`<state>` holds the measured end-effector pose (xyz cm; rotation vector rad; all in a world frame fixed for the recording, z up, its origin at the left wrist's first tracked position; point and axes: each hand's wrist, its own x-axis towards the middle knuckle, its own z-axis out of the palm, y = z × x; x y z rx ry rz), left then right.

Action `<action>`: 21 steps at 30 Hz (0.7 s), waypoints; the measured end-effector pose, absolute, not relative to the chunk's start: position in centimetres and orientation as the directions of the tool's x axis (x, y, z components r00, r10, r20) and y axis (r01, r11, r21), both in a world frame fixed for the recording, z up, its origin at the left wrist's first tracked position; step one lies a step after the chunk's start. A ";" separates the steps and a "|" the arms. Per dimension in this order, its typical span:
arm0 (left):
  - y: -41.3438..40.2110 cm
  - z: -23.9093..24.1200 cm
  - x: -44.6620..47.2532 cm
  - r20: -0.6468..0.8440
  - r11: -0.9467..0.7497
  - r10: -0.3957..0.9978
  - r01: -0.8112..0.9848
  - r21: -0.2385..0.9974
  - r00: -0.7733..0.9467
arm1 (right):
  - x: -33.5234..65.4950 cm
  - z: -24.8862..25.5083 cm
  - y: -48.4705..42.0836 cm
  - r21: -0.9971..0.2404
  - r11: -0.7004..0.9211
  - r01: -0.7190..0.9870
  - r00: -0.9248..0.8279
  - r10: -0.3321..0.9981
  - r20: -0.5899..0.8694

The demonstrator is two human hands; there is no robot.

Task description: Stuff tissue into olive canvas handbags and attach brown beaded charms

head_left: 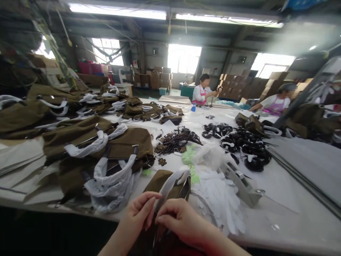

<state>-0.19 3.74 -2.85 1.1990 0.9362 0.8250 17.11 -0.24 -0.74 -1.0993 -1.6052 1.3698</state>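
An olive-brown handbag (157, 180) stands at the table's front edge, close to my body. White wrapping covers its handle (172, 180). My left hand (142, 209) pinches the handle near its lower end. From the other side, my right hand (177, 218) is closed with thumb and finger together at the same end of the handle. The fingertips of both hands nearly meet, and exactly what the right one grips is partly hidden. The lower part of the bag lies in shadow beneath my hands.
More olive handbags (128, 142) with wrapped handles are piled left. Dark chains (178, 138) lie mid-table, black coiled straps (245, 145) to the right. White strips (218, 199) and a grey tape dispenser (243, 186) are near my right hand. Two people (201, 93) work across the table.
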 end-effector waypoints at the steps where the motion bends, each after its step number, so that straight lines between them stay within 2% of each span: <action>1: 3.9 -3.0 -0.3 -0.153 0.169 0.912 -0.011 0.986 0.382 | 17.2 -1.2 -0.1 -0.997 -0.025 0.068 -0.375 0.926 -0.049; 3: 4.5 -3.3 -0.5 -0.107 0.097 0.940 0.049 0.994 0.324 | 17.5 -2.0 0.0 -0.990 -0.130 -0.053 -0.392 0.915 -0.099; 6: 5.8 -4.1 -0.6 0.068 -0.143 0.956 0.250 0.958 0.285 | 18.4 -2.6 0.0 -0.983 -0.097 -0.155 -0.326 0.944 -0.042; 8: 6.8 -5.3 -0.2 0.167 -0.320 0.918 0.424 0.847 0.360 | 19.2 -2.8 -0.2 -0.980 -0.064 -0.190 -0.282 0.959 -0.008; 10: 7.3 -7.1 0.8 0.194 -0.477 0.843 0.528 0.703 0.503 | 20.1 -3.3 -0.3 -0.977 -0.056 -0.207 -0.260 0.966 0.000; 13: 7.6 -10.0 2.8 0.077 -0.647 0.698 0.580 0.495 0.712 | 21.4 -4.8 -0.4 -0.962 -0.094 -0.257 -0.242 0.970 -0.030; 15: 8.0 -10.6 4.1 -0.033 -0.694 0.637 0.591 0.410 0.770 | 22.2 -6.3 -0.4 -0.941 -0.123 -0.315 -0.178 0.982 -0.069; 17: 9.2 -9.4 5.4 -0.069 -0.680 0.628 0.590 0.436 0.775 | 23.0 -7.6 -0.6 -0.928 -0.134 -0.348 -0.096 0.990 -0.107; 19: 11.2 -6.4 7.0 -0.005 -0.633 0.674 0.581 0.513 0.738 | 24.0 -8.5 -1.0 -0.942 -0.127 -0.312 -0.064 0.992 -0.112; 21: 13.7 -2.3 9.9 0.136 -0.627 0.741 0.605 0.491 0.657 | 25.2 -8.8 -1.8 -0.972 -0.091 -0.219 -0.094 0.993 -0.071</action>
